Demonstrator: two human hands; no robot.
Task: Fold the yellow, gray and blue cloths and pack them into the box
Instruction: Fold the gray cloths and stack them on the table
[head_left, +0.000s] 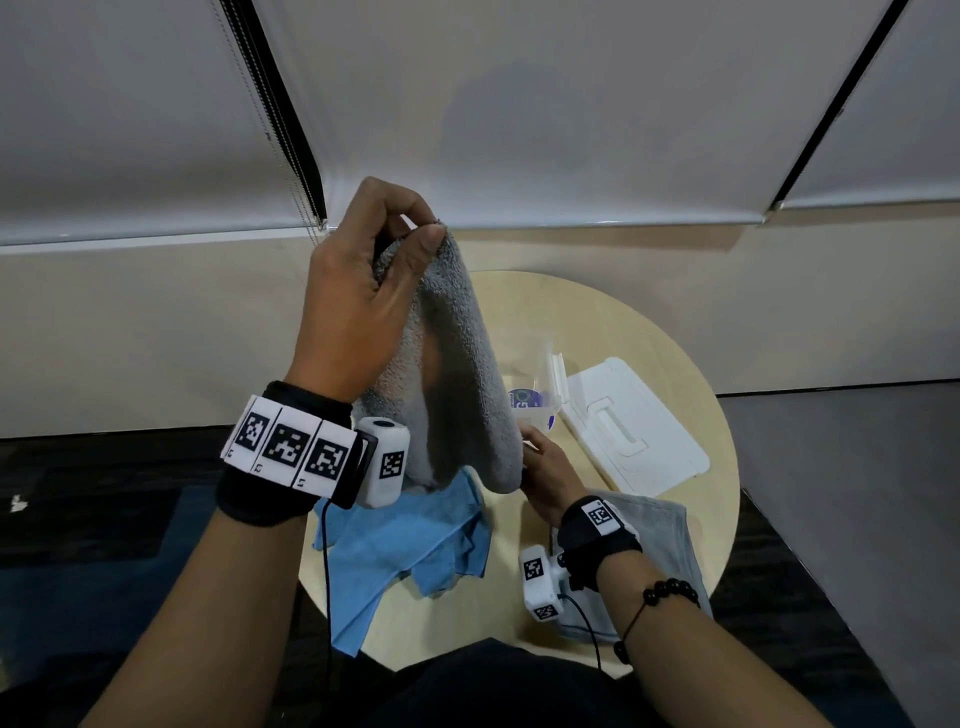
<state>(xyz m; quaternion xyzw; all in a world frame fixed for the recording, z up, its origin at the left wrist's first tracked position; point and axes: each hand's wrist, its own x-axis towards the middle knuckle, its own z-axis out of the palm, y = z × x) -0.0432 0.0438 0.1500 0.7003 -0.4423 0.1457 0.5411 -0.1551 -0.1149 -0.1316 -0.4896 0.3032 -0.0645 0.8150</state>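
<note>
Left hand (358, 306) pinches fuzzy gray terry cloth (457, 374) up top; right hand (548, 475) at its lower edge, grip unclear. Thin blue cloth (405, 540) crumpled near-left; clear box (544, 366) label unreadable.

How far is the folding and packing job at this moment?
Done: only the lid is off the box. In hand: the left hand holds the gray cloth up, right hand at its lower end. Left: the blue cloth lies crumpled on the table; no yellow cloth is visible.

Three cloths (457, 364) (405, 540) (670, 551), one box (543, 384), one lid (623, 431)
</note>
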